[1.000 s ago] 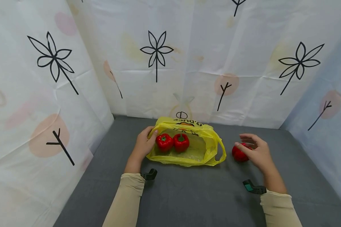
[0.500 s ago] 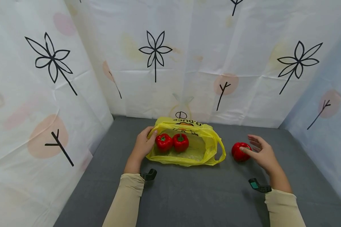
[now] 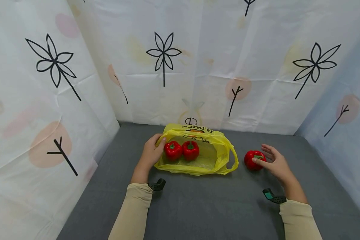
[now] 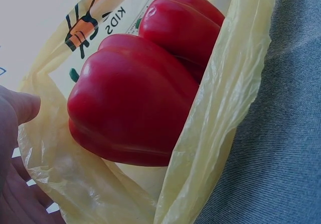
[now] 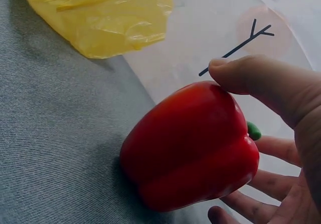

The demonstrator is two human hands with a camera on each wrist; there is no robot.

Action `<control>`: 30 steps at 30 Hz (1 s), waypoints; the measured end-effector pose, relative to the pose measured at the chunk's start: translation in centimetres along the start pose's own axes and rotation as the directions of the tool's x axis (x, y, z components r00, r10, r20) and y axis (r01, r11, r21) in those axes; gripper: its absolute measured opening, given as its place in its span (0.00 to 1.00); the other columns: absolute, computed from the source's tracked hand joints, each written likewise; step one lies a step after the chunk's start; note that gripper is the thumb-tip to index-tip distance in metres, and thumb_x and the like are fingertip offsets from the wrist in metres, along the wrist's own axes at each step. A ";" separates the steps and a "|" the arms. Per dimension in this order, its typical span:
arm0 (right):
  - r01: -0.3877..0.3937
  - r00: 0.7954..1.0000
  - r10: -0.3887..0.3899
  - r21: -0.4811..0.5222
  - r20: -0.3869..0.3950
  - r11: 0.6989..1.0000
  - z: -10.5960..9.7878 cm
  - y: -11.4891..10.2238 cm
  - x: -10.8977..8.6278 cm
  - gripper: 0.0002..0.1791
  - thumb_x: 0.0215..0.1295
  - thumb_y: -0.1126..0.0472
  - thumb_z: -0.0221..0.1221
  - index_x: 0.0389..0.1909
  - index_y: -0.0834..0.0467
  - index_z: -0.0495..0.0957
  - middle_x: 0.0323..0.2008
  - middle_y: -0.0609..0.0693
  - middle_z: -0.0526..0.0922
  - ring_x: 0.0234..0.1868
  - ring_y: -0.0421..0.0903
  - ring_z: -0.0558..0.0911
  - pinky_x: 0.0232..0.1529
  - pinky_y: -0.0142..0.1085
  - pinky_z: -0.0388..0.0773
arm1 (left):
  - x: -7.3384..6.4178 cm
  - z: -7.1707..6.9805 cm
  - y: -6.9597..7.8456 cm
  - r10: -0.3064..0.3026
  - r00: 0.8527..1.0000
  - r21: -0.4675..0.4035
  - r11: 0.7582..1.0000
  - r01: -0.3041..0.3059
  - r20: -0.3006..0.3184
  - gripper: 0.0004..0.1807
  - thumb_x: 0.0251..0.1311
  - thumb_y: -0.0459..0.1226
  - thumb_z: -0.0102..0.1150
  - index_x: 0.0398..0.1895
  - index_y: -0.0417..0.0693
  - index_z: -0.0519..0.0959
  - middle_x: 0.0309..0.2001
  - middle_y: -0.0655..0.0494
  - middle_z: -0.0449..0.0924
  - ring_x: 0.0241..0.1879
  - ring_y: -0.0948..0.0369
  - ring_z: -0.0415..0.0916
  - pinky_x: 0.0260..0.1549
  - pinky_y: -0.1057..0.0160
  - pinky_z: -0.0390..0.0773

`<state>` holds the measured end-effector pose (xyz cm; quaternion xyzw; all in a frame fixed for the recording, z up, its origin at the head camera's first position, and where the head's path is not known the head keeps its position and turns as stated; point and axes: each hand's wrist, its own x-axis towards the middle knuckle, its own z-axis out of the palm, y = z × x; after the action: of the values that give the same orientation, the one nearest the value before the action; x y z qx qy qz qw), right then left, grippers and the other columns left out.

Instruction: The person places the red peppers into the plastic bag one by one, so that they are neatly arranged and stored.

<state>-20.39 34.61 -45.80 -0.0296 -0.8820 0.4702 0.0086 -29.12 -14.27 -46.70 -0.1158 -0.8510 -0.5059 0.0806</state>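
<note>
A yellow plastic bag (image 3: 208, 158) lies on its side with its mouth facing me. Inside are two red bell peppers (image 3: 173, 152) with green stems, side by side at the left end. My left hand (image 3: 152, 150) holds the bag's left edge, the thumb (image 4: 22, 107) inside the plastic and the fingers behind it. To the right of the bag, a third bell pepper (image 3: 250, 161) rests on the cloth. Around its stem side is my right hand (image 3: 278, 165), fingers spread loosely. In the right wrist view the thumb (image 5: 251, 76) lies along the pepper's upper edge.
Dark grey cloth (image 3: 210, 210) covers the table. Behind it and at both sides hang white sheets (image 3: 198, 100) with flower and twig drawings. A loop handle (image 3: 234, 160) of the bag sticks out towards the third pepper.
My right hand has shifted right from over the third pepper to its right side, uncovering more of it. My left hand and the bag stay in place.
</note>
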 end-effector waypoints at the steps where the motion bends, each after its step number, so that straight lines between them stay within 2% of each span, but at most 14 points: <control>1: 0.000 1.000 0.000 0.000 0.006 1.000 0.0 0.0 0.0 0.53 0.73 0.48 0.68 0.86 0.61 0.46 0.83 0.69 0.52 0.81 0.74 0.56 0.71 0.75 0.61 | 0.0 0.0 0.0 0.000 1.000 0.000 1.000 0.000 0.000 0.22 0.82 0.53 0.51 0.66 0.51 0.79 0.63 0.49 0.82 0.63 0.49 0.79 0.63 0.42 0.80; 12: -0.011 0.999 0.012 -0.031 0.043 0.999 0.4 0.1 0.3 0.51 0.73 0.51 0.68 0.85 0.62 0.48 0.81 0.71 0.54 0.80 0.75 0.55 0.72 0.73 0.64 | 0.3 0.0 -0.1 0.004 1.000 0.001 1.000 -0.004 0.010 0.22 0.82 0.52 0.50 0.67 0.50 0.79 0.64 0.48 0.81 0.64 0.49 0.78 0.64 0.42 0.79; 18: 0.000 0.999 0.004 -0.074 0.049 0.997 0.7 0.3 0.4 0.51 0.71 0.52 0.70 0.85 0.62 0.51 0.80 0.71 0.57 0.78 0.72 0.61 0.69 0.63 0.73 | 0.2 0.0 0.0 -0.003 1.000 0.001 1.000 0.003 0.008 0.22 0.82 0.52 0.51 0.66 0.50 0.79 0.63 0.48 0.81 0.64 0.48 0.78 0.64 0.42 0.79; 23: -0.007 0.998 0.012 -0.088 0.055 0.996 0.7 0.4 0.3 0.51 0.71 0.50 0.70 0.84 0.63 0.52 0.79 0.71 0.59 0.76 0.71 0.64 0.65 0.57 0.77 | 0.1 0.0 0.1 -0.005 1.000 0.005 1.000 0.005 0.006 0.22 0.82 0.52 0.51 0.66 0.50 0.79 0.64 0.48 0.81 0.64 0.48 0.79 0.64 0.42 0.79; 30: -0.012 0.999 0.016 -0.072 0.046 0.997 0.9 0.2 0.2 0.51 0.69 0.48 0.72 0.83 0.62 0.56 0.79 0.70 0.60 0.76 0.71 0.64 0.68 0.63 0.73 | 0.0 0.0 0.0 -0.010 1.000 -0.002 1.000 0.010 0.007 0.22 0.82 0.52 0.51 0.66 0.50 0.79 0.64 0.48 0.81 0.64 0.49 0.79 0.64 0.42 0.79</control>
<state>-20.65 33.95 -46.48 -0.0253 -0.8980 0.4390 -0.0161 -29.17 -14.25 -46.71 -0.1134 -0.8514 -0.5066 0.0748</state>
